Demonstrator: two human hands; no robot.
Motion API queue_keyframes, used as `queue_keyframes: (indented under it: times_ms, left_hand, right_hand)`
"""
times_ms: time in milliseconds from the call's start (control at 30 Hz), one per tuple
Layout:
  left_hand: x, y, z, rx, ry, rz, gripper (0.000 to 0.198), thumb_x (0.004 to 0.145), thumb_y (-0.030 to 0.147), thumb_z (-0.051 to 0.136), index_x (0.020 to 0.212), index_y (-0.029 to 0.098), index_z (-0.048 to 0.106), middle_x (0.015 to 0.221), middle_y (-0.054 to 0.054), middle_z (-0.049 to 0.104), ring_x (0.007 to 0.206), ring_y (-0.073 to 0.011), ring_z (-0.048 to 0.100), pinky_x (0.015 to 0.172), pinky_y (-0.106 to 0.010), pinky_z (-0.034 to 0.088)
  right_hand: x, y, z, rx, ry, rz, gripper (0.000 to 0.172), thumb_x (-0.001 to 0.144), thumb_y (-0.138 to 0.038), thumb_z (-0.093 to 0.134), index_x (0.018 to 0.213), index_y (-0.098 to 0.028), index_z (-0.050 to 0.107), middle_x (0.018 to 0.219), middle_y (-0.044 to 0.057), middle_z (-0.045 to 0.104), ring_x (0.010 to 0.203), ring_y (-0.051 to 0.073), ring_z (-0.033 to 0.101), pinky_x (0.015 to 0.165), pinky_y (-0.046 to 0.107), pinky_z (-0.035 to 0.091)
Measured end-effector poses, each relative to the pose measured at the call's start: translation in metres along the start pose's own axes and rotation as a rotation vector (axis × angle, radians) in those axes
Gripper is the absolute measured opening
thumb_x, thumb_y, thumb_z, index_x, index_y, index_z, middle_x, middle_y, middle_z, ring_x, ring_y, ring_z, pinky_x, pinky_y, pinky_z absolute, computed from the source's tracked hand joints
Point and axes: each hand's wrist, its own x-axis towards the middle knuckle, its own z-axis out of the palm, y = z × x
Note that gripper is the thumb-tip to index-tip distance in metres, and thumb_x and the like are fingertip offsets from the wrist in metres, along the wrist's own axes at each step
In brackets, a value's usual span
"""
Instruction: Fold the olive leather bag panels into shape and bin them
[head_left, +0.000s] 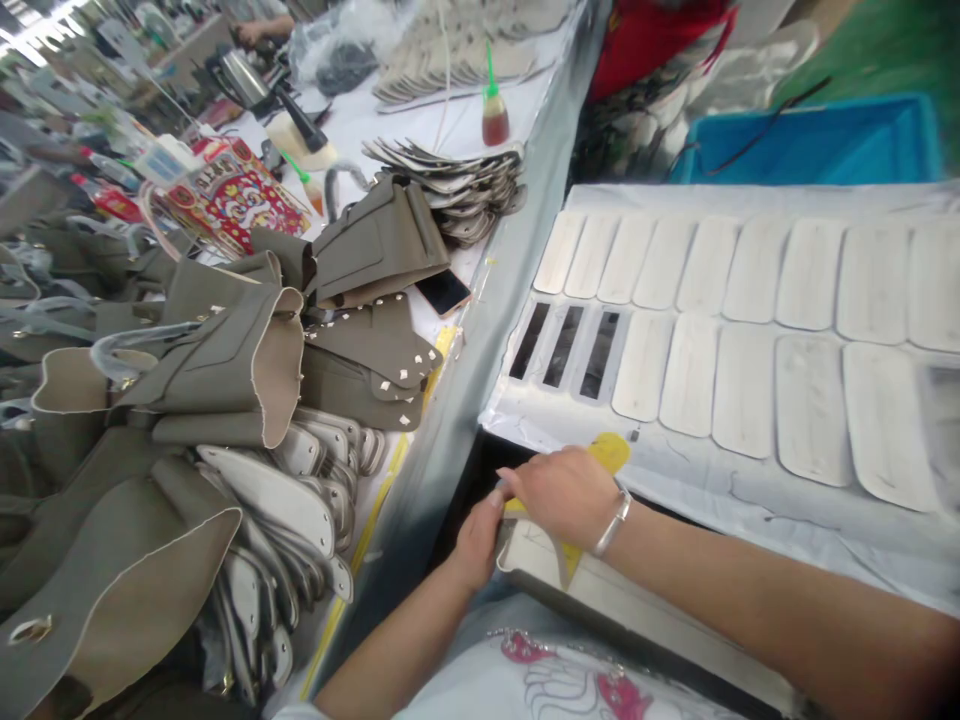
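My right hand (564, 493), a silver bracelet on its wrist, is closed over a yellow tool (609, 452) that rests on a long pale panel piece (600, 590) lying across my lap. My left hand (476, 540) grips the near end of that same panel, fingers curled round its edge. Just beyond my hands lies a white board (675, 480) carrying two rows of white oblong pieces (739, 385).
Left of me a bench (450, 390) holds heaped taupe leather bag parts (225, 360), stacked white-lined pieces (285, 490), a phone (442, 292), a red-brown squeeze bottle (495, 115) and a kettle (240, 75). A blue bin (825, 140) stands behind the board. Another person's hand (259, 30) shows far back.
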Motion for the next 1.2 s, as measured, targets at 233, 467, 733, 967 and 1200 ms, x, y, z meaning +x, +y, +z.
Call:
queue_keyframes:
  times_ms: [233, 467, 733, 967, 1200]
  left_hand:
    - [0.025, 0.030, -0.019, -0.440, -0.367, -0.202, 0.047, 0.092, 0.045, 0.029, 0.118, 0.016, 0.056, 0.113, -0.006, 0.061, 0.104, -0.0220, 0.055, 0.096, -0.036, 0.040]
    - [0.037, 0.020, -0.039, -0.322, -0.461, -0.239, 0.053, 0.086, 0.054, 0.038, 0.096, 0.011, 0.066, 0.087, -0.007, 0.067, 0.085, -0.0205, 0.059, 0.080, -0.030, 0.043]
    - [0.057, 0.027, -0.045, -0.157, -0.505, -0.164, 0.028, 0.070, 0.040, 0.063, 0.070, 0.012, 0.067, 0.066, -0.001, 0.061, 0.065, -0.0131, 0.052, 0.060, -0.021, 0.039]
    - [0.025, 0.038, -0.053, -0.211, -0.615, -0.336, 0.054, 0.083, 0.053, 0.041, 0.126, 0.021, 0.046, 0.067, -0.003, 0.063, 0.045, -0.0156, 0.057, 0.042, -0.023, 0.042]
    - [0.006, 0.028, -0.042, -0.819, -0.584, -0.440, 0.061, 0.084, 0.061, 0.038, 0.130, 0.022, 0.042, 0.104, -0.010, 0.063, 0.065, -0.0176, 0.065, 0.051, -0.026, 0.050]
  right_hand:
    - [-0.017, -0.006, -0.021, -0.083, -0.150, 0.307, 0.046, 0.094, -0.038, 0.024, 0.088, -0.018, 0.066, 0.076, 0.013, 0.067, 0.072, 0.025, 0.063, 0.060, 0.033, 0.043]
    - [-0.112, 0.024, -0.044, 0.057, -0.020, 0.643, 0.036, 0.091, -0.030, 0.033, 0.110, -0.015, 0.059, 0.083, 0.012, 0.064, 0.075, 0.023, 0.061, 0.068, 0.033, 0.044]
    - [-0.183, -0.055, -0.031, 1.372, 0.210, 0.643, 0.046, 0.075, -0.058, 0.054, 0.090, -0.016, 0.064, 0.082, 0.008, 0.063, 0.078, 0.020, 0.059, 0.071, 0.029, 0.047]
    - [-0.145, -0.109, 0.008, 1.327, 0.196, 0.714, 0.042, 0.067, -0.056, 0.061, 0.072, -0.013, 0.061, 0.060, 0.002, 0.060, 0.052, 0.012, 0.052, 0.050, 0.022, 0.040]
    - [-0.105, -0.122, 0.058, 1.490, 0.279, 0.827, 0.036, 0.073, -0.050, 0.057, 0.072, -0.014, 0.055, 0.046, -0.003, 0.052, 0.035, 0.005, 0.037, 0.035, 0.017, 0.026]
